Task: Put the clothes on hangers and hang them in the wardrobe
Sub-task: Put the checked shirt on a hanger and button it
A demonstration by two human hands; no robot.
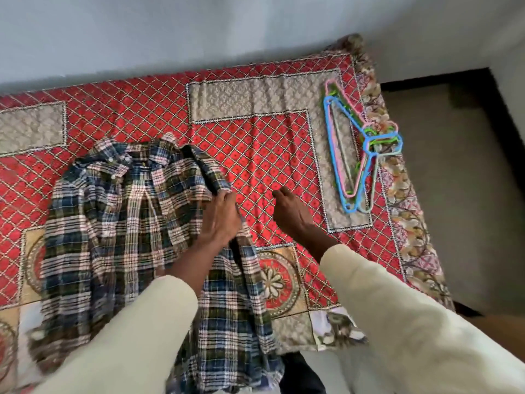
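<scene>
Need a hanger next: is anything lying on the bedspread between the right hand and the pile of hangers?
Nothing visible does. Only bare red bedspread lies between the right hand and the hangers. The plaid shirt lies away to the left.

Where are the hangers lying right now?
The hangers lie in a stacked bunch on the bedspread near the bed's right edge, beyond the right hand and well right of the plaid shirt.
</scene>
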